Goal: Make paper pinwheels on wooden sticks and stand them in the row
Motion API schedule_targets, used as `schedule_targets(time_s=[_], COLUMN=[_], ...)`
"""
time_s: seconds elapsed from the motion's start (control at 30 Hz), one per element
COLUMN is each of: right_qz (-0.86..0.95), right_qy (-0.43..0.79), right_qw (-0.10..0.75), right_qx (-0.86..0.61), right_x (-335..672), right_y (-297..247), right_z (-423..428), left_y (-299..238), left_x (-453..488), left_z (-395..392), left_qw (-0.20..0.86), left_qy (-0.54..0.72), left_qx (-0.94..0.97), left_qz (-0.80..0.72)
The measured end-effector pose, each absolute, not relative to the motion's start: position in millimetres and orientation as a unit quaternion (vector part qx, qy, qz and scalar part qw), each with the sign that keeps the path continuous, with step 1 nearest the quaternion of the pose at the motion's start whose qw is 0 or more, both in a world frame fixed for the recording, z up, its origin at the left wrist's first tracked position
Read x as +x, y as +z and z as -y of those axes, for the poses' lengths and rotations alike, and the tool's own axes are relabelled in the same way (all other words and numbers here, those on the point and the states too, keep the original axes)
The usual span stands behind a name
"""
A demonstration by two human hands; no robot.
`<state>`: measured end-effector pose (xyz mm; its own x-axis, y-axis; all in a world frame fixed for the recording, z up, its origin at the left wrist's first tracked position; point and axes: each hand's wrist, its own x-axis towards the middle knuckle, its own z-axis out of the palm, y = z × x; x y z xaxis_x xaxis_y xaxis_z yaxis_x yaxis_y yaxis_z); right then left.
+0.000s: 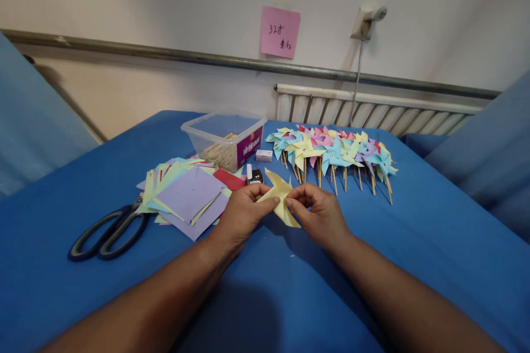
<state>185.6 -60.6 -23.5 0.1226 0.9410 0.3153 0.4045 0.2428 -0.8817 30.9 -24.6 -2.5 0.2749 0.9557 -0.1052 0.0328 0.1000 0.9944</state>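
Observation:
A pale yellow paper pinwheel [282, 210] is held up above the blue cloth, its points folded in toward the middle. My left hand [245, 208] pinches it from the left, thumb pressed near its centre. From the right, my right hand [317, 210] grips it with thumb and fingertips near the middle; whether a small pin sits between those fingertips is hidden. Just behind the left hand stands a small open container of dark bits [255, 176]. A stack of coloured paper squares [190, 194] lies left of my left hand.
Scissors [111, 229] with dark handles lie partly under the paper stack. A clear plastic tub [226, 140] holds wooden sticks, with a small box [264, 155] beside it. Several finished pinwheels on sticks [331, 151] lie at the back right. A radiator [372, 107] runs along the wall.

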Motion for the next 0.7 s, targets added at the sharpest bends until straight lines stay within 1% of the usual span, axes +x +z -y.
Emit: schedule_targets(time_s=[0.2, 0.47, 0.7], right_qz=[0.603, 0.632, 0.634], right_qy=[0.273, 0.219, 0.214], right_qw=[0.503, 0.498, 0.499], right_qx=[-0.555, -0.551, -0.551], right_x=[185.6, 185.0, 184.2], right_y=[-23.5, -19.9, -19.2], right_z=[61.7, 64.6, 65.8], left_y=[-1.6, -1.5, -1.2], left_x=[30.8, 30.0, 30.7], left_z=[25.0, 24.9, 25.5], left_qw=[0.581, 0.556, 0.532], left_qy=[0.402, 0.400, 0.402], left_qx=[0.540, 0.566, 0.584], left_qz=[-0.458, -0.460, -0.463])
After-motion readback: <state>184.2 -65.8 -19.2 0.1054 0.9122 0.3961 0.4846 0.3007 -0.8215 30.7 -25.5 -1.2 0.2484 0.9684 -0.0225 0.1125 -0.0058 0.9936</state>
